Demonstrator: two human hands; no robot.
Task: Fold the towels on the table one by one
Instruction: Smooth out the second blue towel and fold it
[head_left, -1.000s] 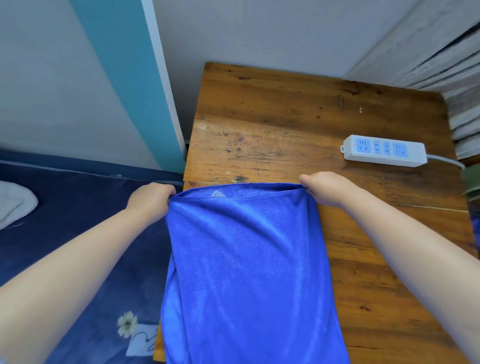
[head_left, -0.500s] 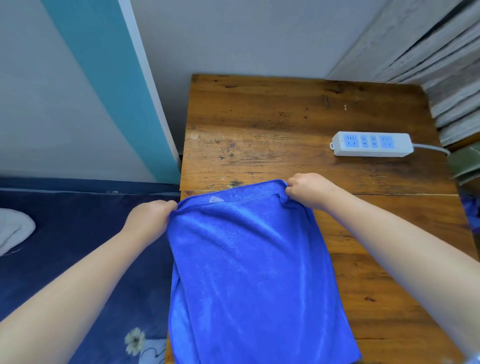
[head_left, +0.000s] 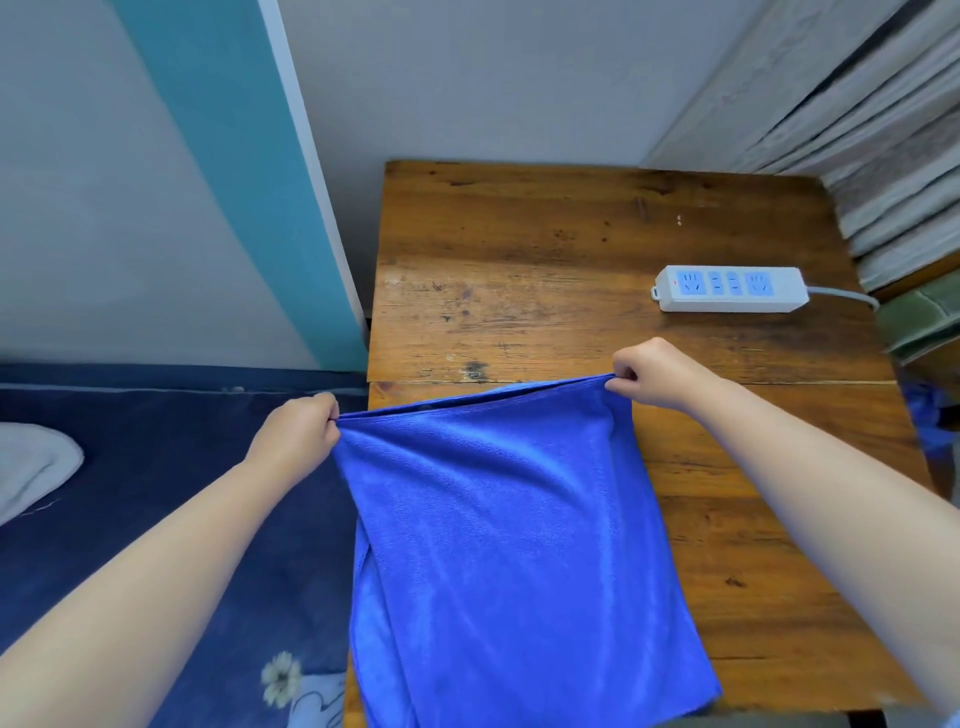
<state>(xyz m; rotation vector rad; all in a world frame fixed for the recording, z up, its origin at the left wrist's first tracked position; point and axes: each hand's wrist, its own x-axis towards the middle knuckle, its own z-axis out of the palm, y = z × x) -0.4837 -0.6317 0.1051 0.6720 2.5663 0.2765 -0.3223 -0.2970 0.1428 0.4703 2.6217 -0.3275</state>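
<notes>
Nearest me the blue towel drapes over the front edge of the wooden table, its lower end running out of sight, so I cannot tell how much hangs below. It looks doubled already, two layers showing along its left side and at its top edge. Farther up the towel, the left hand pinches the top left corner just off the table's left edge, and the right hand pinches the top right corner over the boards, the edge stretched taut between them. I judge this first towel partly folded, with further folds left. Beyond the towel, near the table's right side, lies a white power strip.
</notes>
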